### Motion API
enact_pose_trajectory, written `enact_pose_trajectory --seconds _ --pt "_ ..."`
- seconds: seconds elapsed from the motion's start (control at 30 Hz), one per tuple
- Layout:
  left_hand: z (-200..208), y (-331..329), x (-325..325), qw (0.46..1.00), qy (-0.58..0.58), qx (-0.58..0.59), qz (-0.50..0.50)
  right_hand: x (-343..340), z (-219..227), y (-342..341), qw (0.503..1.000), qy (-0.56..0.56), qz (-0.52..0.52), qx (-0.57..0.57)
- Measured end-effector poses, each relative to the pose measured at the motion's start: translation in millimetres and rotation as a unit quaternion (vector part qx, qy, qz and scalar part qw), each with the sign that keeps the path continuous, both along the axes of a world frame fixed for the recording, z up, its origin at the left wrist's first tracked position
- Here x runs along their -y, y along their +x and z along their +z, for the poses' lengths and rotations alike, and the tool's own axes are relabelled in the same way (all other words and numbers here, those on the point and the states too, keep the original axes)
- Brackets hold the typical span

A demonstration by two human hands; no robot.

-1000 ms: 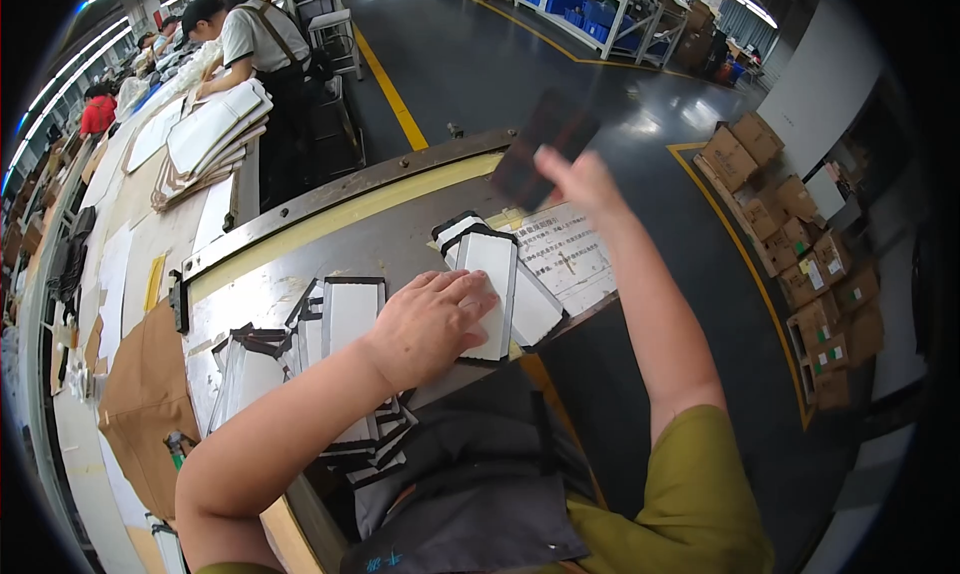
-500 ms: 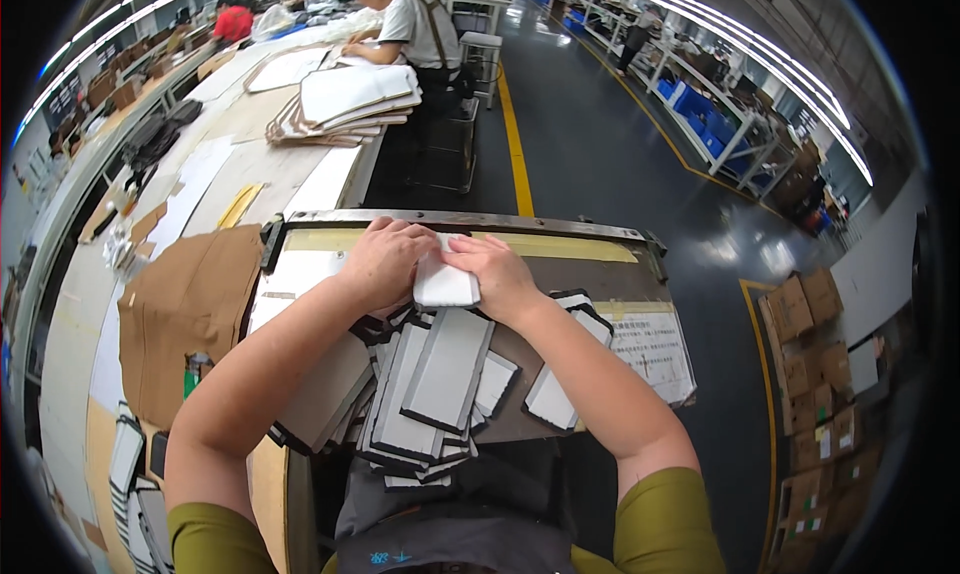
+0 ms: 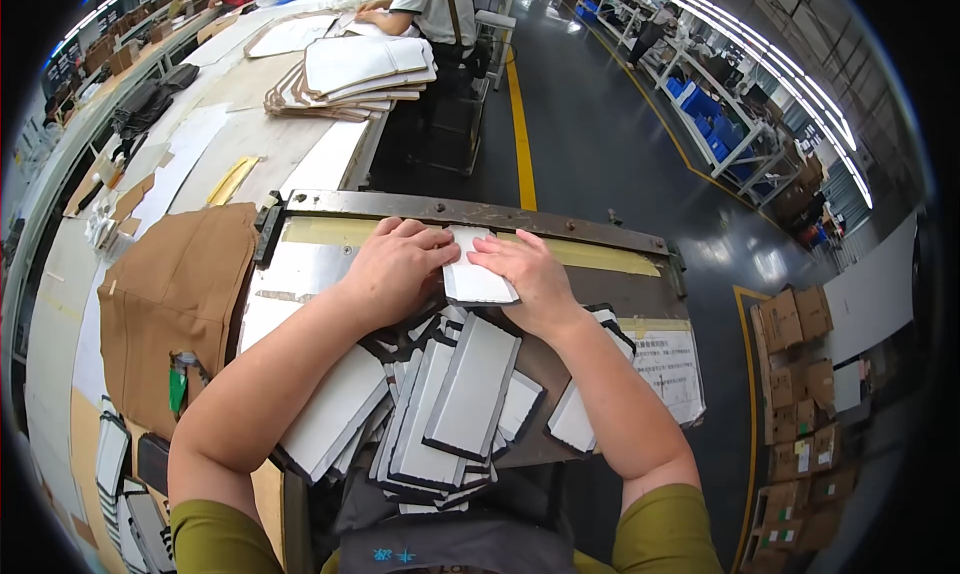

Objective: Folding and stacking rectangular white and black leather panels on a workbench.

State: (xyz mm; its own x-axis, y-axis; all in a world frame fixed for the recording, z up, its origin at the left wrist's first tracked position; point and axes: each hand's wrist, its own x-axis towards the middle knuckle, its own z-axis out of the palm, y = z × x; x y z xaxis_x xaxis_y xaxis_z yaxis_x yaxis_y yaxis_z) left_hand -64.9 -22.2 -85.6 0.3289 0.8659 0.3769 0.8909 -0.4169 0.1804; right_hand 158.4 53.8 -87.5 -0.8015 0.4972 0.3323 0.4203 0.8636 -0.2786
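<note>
My left hand point(image 3: 393, 271) and my right hand point(image 3: 537, 284) hold a small white rectangular panel point(image 3: 482, 278) with dark edging from both sides. The fingers of the left are curled over its left edge, while those of the right press on its top, thumb side inward. The panel's far end lies close to a long metal bar point(image 3: 480, 214) across the worktop; the undersides of the fingers are hidden. Just below the hands, a loose pile of similar white panels point(image 3: 472, 379) with black edges overlaps at the worktop's near edge. More panels point(image 3: 335, 404) lie beneath my left forearm.
Brown material point(image 3: 175, 294) covers the bench at left. A printed sheet point(image 3: 660, 374) is taped at the worktop's right. Stacked white-and-brown sheets point(image 3: 365, 66) lie farther off, beside a seated person point(image 3: 430, 9). Cardboard boxes point(image 3: 800, 319) stand at right, beyond a yellow floor line.
The view has tilted down, so the bench and pile sit differently in the picture. Both hands stay on the white panel, which has turned slightly and shows more of its face.
</note>
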Motion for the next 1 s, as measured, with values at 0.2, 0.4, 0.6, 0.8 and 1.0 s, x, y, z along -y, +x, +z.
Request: enact_pose_trajectory --seconds 0.2,0.4,0.6,0.8,1.0 --pt "3 1 4 1.0 -0.014 -0.009 -0.006 1 2 1 0.999 0.027 0.004 -0.02" --pt "2 0 2 1.0 -0.009 0.0 -0.004 1 1 -2 0.999 0.028 -0.003 -0.025" --pt "6 3 4 1.0 -0.009 -0.001 -0.012 1 6 0 0.998 0.031 0.016 -0.045" --pt "10 2 5 0.999 -0.042 0.009 -0.019 -1 4 2 0.999 0.017 0.034 -0.035" --pt "9 -1 3 0.997 -0.065 0.037 -0.018 1 4 -2 0.998 -0.045 0.012 -0.041"
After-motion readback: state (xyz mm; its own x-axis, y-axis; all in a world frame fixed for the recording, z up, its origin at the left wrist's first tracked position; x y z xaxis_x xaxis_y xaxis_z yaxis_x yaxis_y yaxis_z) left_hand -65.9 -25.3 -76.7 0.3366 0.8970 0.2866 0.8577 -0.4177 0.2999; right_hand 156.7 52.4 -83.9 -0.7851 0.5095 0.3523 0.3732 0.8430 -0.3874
